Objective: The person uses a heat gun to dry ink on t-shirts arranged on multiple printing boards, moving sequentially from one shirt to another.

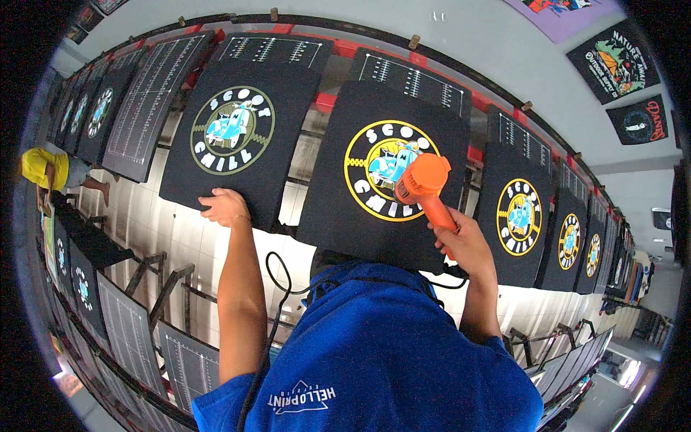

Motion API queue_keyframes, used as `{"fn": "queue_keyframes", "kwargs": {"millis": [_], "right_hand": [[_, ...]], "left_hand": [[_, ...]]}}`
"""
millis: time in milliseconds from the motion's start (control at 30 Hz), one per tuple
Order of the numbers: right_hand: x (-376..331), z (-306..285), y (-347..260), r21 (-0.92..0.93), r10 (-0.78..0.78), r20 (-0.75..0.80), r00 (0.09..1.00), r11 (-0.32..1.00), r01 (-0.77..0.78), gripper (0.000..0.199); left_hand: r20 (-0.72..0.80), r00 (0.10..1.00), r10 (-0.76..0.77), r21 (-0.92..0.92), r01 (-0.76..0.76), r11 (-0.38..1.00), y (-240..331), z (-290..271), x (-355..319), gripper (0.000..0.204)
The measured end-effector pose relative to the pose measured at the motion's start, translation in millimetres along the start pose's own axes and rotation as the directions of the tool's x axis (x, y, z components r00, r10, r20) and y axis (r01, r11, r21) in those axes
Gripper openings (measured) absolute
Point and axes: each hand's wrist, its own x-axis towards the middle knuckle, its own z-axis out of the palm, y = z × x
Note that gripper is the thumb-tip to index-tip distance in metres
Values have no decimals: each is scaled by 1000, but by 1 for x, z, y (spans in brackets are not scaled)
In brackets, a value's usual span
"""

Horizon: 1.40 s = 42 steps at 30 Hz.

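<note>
Heat gun point(423, 184), orange, is sitting over the lower right of the scooter print point(382, 160) on the middle shirt point(324, 205); nozzle is not showing clearly, so cannot tell the gap to the fabric. Step in hand is looking like drying or heat-setting that print, judging by the gun's placing. Next move is probably calling for sweeping heat evenly across the whole ring, not lingering on one spot, then moving on to a neighbouring shirt. Right hand point(469, 246) is grasping the gun's handle, fingers wrapping round it; trigger finger is not showing well. Left hand point(227, 207) is not gripping anything visible: fingers are bending loosely, half open, at the lower edge of the left shirt point(277, 169); cannot tell whether they are touching it or just hovering. Left shirt's print point(232, 130) is showing a dull olive ring, while the middle one is showing bright yellow. Black cord point(270, 338) is running across the wearer's waist, looping near the left forearm, so snagging is looking possible.
</note>
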Motion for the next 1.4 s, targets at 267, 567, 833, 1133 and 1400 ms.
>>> {"fn": "queue_keyframes", "kwargs": {"millis": [267, 567, 833, 1133, 1400], "right_hand": [[0, -9, 12, -6, 36, -13, 999, 999, -36, 30], [-3, -18, 20, 73, 28, -65, 997, 997, -23, 28], [-2, -19, 20, 84, 0, -123, 992, 996, 10, 30], [-2, -15, 17, 158, 18, -41, 999, 987, -11, 29], [12, -10, 3, 88, 53, -45, 998, 995, -49, 34]], "left_hand": [[-13, 1000, -10, 18, 10, 1000, -3, 8, 3, 53], [-55, 998, 6, -14, -7, 1000, -8, 18, 6, 53], [-66, 998, 2, 11, -1, 1000, -10, 22, 8, 54], [11, 1000, 14, 15, -15, 1000, -2, 4, 1, 53], [-22, 999, 24, 8, -24, 1000, -6, 11, 4, 54]]}}
